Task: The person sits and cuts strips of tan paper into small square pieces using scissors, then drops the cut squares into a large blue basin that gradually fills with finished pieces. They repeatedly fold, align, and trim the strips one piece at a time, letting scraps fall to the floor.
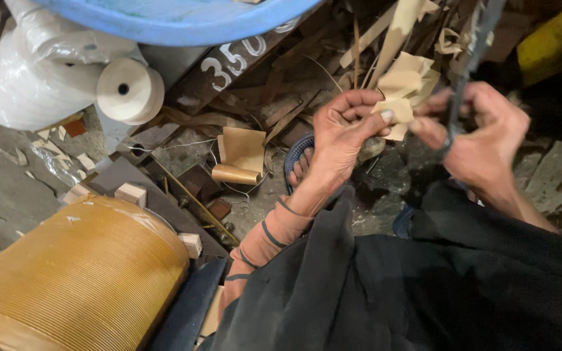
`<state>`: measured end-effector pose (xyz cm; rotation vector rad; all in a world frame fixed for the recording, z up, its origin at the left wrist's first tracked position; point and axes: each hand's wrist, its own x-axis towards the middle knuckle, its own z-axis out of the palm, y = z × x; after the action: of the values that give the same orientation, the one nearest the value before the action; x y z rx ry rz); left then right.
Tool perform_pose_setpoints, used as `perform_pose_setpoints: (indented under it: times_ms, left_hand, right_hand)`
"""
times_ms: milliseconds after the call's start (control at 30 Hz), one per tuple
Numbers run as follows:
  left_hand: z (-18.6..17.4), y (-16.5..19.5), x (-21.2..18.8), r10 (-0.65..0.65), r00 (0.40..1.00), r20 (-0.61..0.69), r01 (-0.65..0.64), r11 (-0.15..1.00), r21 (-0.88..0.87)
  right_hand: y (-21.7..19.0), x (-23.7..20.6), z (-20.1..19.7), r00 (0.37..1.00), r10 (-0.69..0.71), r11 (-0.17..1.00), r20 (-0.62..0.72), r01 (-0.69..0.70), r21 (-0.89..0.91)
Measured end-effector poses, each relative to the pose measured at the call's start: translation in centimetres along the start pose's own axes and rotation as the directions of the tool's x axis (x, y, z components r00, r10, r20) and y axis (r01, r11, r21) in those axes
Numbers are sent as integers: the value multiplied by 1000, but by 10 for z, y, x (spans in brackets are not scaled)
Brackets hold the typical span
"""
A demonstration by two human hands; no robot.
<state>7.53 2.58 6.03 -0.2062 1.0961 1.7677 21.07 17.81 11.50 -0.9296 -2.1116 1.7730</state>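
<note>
Tan paper strip [403, 83], folded and creased, is pinched between the thumb and fingers of the left hand [343, 133], which is closed on its lower end. Touching it from the other side, the right hand [479, 140] is curled shut around dark scissors [464, 78] whose blades rise beside the paper. Below the left hand a foot in a blue sandal [297, 162] rests on the littered floor. Farther left lie a curled paper piece [240, 156], a white thread spool [128, 91] and a big amber wound coil [79, 273].
</note>
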Motion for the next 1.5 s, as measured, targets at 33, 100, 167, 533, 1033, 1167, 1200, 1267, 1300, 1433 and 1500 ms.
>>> perform_pose_setpoints:
  times_ms: [33, 100, 167, 533, 1033, 1167, 1200, 1267, 1300, 1433, 1500]
  left_hand:
    - [-1, 3, 3, 35, 999, 0, -35, 999, 9]
    - [-4, 10, 9, 104, 995, -3, -104, 994, 27]
    - [-5, 16, 15, 157, 988, 13, -156, 987, -44]
    - [10, -1, 20, 96, 995, -29, -99, 986, -136]
    - [-2, -11, 13, -26, 999, 29, 27, 999, -28]
    - [7, -5, 10, -14, 998, 58, 9, 996, 90]
    - [10, -3, 6, -18, 998, 67, 7, 987, 160]
    - [14, 3, -4, 24, 997, 70, -50, 915, 401]
    - [16, 6, -9, 41, 997, 72, -73, 856, 512]
    - [16, 14, -19, 7, 988, 152, -105, 749, 654]
    - [17, 14, -21, -39, 986, 161, -86, 711, 698]
  right_hand:
    - [-2, -3, -5, 999, -26, 997, 21, 28, -70]
    - [-8, -19, -23, 973, 207, 978, 101, -209, 8]
    - [-10, -40, -47, 886, 362, 932, 289, -345, -111]
    - [16, -104, -69, 742, 549, 774, 385, -625, 102]
    - [18, -80, -46, 721, 558, 804, 410, -592, -54]
    - [22, -82, -44, 744, 538, 817, 397, -575, -31]
    - [22, -82, -44, 750, 520, 823, 408, -568, -4]
    - [20, -80, -44, 728, 557, 809, 401, -584, -63]
    - [18, -79, -44, 713, 577, 799, 398, -594, -93]
    - [14, -74, -42, 664, 616, 780, 423, -587, -215]
    - [14, -72, -41, 667, 587, 800, 459, -564, -203]
